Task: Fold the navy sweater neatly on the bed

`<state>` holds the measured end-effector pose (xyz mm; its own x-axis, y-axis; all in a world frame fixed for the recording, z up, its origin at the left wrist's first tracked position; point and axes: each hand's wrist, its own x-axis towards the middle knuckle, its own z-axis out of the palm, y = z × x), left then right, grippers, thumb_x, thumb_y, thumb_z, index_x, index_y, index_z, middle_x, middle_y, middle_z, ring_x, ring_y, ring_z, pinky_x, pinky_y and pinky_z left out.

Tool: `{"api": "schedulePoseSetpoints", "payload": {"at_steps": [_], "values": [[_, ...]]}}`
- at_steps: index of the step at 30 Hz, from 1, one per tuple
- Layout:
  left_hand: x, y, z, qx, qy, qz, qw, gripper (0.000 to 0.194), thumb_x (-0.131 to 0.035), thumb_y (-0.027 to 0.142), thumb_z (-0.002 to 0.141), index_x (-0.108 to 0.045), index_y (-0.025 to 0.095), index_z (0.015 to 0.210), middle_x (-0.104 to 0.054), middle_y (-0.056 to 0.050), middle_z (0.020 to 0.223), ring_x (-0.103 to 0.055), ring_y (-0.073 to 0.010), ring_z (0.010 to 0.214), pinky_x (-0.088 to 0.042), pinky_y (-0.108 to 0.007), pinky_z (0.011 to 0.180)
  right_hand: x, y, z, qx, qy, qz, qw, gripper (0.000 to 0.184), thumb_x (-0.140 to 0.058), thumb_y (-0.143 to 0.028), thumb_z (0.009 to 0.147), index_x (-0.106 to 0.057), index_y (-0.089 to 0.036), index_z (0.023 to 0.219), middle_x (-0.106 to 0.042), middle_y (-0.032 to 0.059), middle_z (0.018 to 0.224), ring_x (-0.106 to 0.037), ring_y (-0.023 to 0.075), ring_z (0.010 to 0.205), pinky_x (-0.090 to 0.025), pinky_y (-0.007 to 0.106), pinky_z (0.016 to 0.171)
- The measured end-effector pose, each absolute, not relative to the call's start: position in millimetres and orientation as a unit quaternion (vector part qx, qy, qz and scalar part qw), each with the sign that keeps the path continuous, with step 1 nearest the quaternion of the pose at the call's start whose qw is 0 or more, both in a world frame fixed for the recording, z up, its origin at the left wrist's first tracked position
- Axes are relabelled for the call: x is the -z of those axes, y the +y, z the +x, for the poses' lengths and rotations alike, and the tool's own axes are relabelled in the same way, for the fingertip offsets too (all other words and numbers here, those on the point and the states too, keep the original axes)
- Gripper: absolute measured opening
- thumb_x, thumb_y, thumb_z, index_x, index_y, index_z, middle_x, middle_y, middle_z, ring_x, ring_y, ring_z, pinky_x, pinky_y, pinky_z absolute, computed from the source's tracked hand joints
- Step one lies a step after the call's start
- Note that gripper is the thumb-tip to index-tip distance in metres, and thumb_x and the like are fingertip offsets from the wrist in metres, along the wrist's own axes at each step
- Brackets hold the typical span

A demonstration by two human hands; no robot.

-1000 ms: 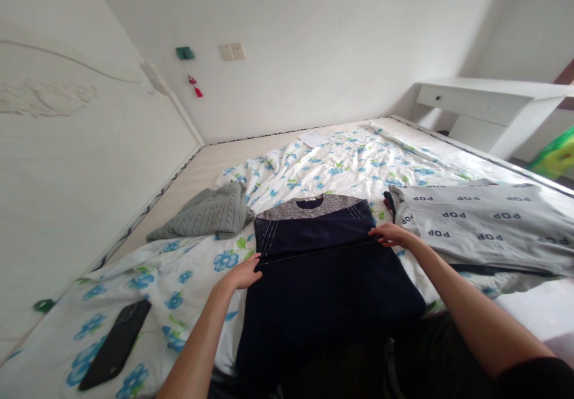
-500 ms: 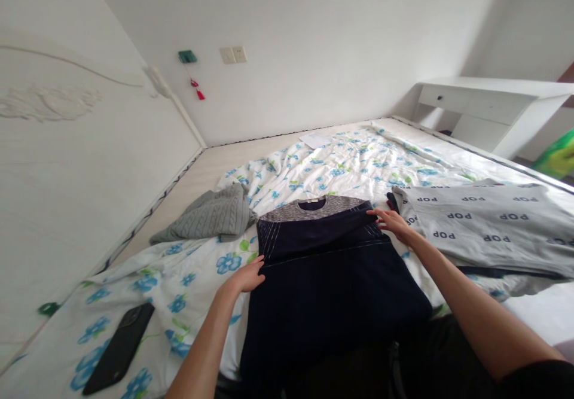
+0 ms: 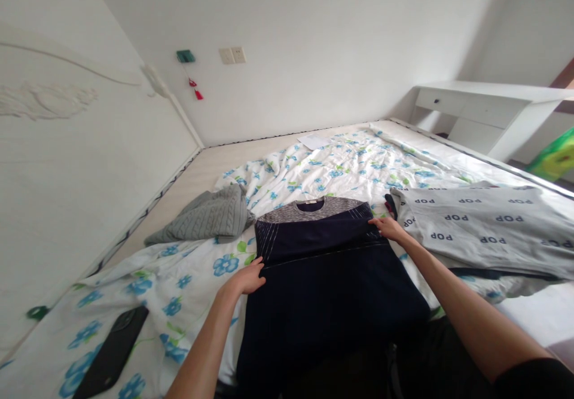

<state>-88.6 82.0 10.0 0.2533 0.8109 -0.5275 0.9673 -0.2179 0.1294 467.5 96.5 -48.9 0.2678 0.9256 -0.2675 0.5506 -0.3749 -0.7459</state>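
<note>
A dark navy sweater [image 3: 327, 285] with a grey speckled yoke lies flat on the floral bedsheet [image 3: 314, 171], collar away from me. My left hand [image 3: 247, 278] rests on its left edge at a fold line, fingers curled onto the fabric. My right hand [image 3: 389, 229] lies on the sweater's right edge, higher up near the shoulder, fingers stretched flat along the cloth.
A grey "POP" printed shirt [image 3: 484, 228] lies to the right. A grey cable-knit sweater [image 3: 210, 218] is heaped to the left. A black phone [image 3: 110, 354] lies on the sheet at lower left. White headboard left, white desk [image 3: 488, 109] far right, paper [image 3: 315, 141] beyond.
My right hand slid up the sweater's right edge toward the shoulder. My left hand stayed at the left edge of the fold.
</note>
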Motion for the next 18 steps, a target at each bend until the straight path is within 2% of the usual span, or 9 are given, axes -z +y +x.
{"api": "schedulePoseSetpoints", "payload": {"at_steps": [3, 7, 9, 10, 12, 13, 15, 17, 18], "values": [[-8.8, 82.3, -89.5, 0.179, 0.579, 0.764, 0.222, 0.075, -0.063, 0.035, 0.089, -0.069, 0.014, 0.160, -0.051, -0.015, 0.180, -0.047, -0.0309, 0.169, -0.040, -0.038, 0.137, 42.0, 95.8, 464.1, -0.317, -0.517, -0.755, 0.250, 0.038, -0.058, -0.036, 0.110, -0.092, -0.021, 0.115, -0.082, 0.0085, 0.088, -0.080, 0.0289, 0.102, -0.059, 0.031, 0.096], [-5.9, 81.8, -87.8, 0.183, 0.577, 0.765, 0.219, 0.071, -0.062, 0.035, 0.092, -0.070, 0.011, 0.159, -0.050, -0.018, 0.179, -0.043, -0.0319, 0.171, -0.039, -0.039, 0.138, 49.1, 91.6, 460.5, -0.323, -0.523, -0.768, 0.181, 0.034, -0.064, -0.031, 0.107, -0.087, -0.019, 0.086, -0.076, 0.0099, 0.072, -0.080, 0.0338, 0.107, -0.058, 0.037, 0.103], [-4.2, 81.4, -87.1, 0.179, 0.583, 0.763, 0.216, 0.070, -0.064, 0.035, 0.093, -0.070, 0.010, 0.159, -0.045, -0.019, 0.182, -0.044, -0.0329, 0.171, -0.039, -0.039, 0.138, 54.7, 88.9, 458.2, -0.320, -0.531, -0.771, 0.148, 0.033, -0.068, -0.030, 0.105, -0.084, -0.017, 0.080, -0.078, 0.0137, 0.077, -0.080, 0.0367, 0.110, -0.057, 0.041, 0.107], [-3.3, 81.2, -87.0, 0.179, 0.585, 0.761, 0.215, 0.070, -0.064, 0.035, 0.093, -0.070, 0.011, 0.159, -0.042, -0.019, 0.183, -0.046, -0.0333, 0.170, -0.040, -0.039, 0.137, 57.1, 87.5, 456.1, -0.309, -0.535, -0.775, 0.136, 0.030, -0.071, -0.032, 0.105, -0.085, -0.016, 0.084, -0.081, 0.0175, 0.087, -0.079, 0.0388, 0.115, -0.056, 0.044, 0.111], [-1.8, 81.2, -87.0, 0.180, 0.587, 0.759, 0.216, 0.070, -0.065, 0.035, 0.094, -0.069, 0.012, 0.160, -0.040, -0.019, 0.185, -0.047, -0.0330, 0.169, -0.041, -0.038, 0.137, 60.9, 84.4, 447.9, -0.268, -0.537, -0.792, 0.113, 0.033, -0.075, -0.040, 0.105, -0.087, -0.010, 0.107, -0.081, 0.0281, 0.123, -0.071, 0.0448, 0.136, -0.051, 0.053, 0.120], [-1.0, 81.4, -87.0, 0.181, 0.586, 0.760, 0.217, 0.069, -0.065, 0.035, 0.094, -0.070, 0.012, 0.159, -0.042, -0.019, 0.184, -0.047, -0.0324, 0.169, -0.041, -0.038, 0.136, 62.4, 82.8, 441.1, -0.243, -0.535, -0.802, 0.104, 0.044, -0.076, -0.046, 0.105, -0.084, -0.007, 0.125, -0.073, 0.0330, 0.145, -0.063, 0.0483, 0.147, -0.048, 0.058, 0.123], [0.3, 82.4, -86.5, 0.180, 0.579, 0.765, 0.218, 0.064, -0.065, 0.034, 0.094, -0.074, 0.013, 0.154, -0.050, -0.018, 0.180, -0.043, -0.0305, 0.171, -0.042, -0.038, 0.135, 64.4, 79.8, 421.1, -0.197, -0.544, -0.811, 0.086, 0.070, -0.071, -0.054, 0.108, -0.066, -0.006, 0.159, -0.045, 0.0359, 0.175, -0.044, 0.0526, 0.164, -0.042, 0.066, 0.127], [0.7, 84.2, -85.3, 0.171, 0.569, 0.776, 0.214, 0.051, -0.066, 0.032, 0.094, -0.083, 0.018, 0.139, -0.066, -0.016, 0.168, -0.044, -0.0294, 0.171, -0.045, -0.038, 0.132, 65.5, 77.9, 393.7, -0.166, -0.578, -0.795, 0.076, 0.082, -0.062, -0.054, 0.113, -0.043, -0.009, 0.178, -0.025, 0.0316, 0.188, -0.029, 0.0523, 0.172, -0.036, 0.067, 0.132], [0.1, 85.4, -84.3, 0.160, 0.566, 0.781, 0.208, 0.042, -0.066, 0.031, 0.093, -0.087, 0.022, 0.128, -0.075, -0.014, 0.159, -0.049, -0.0300, 0.168, -0.047, -0.039, 0.130, 65.8, 77.5, 378.4, -0.159, -0.601, -0.780, 0.075, 0.082, -0.058, -0.052, 0.115, -0.036, -0.011, 0.182, -0.021, 0.0284, 0.190, -0.025, 0.0509, 0.174, -0.033, 0.066, 0.134]]}}
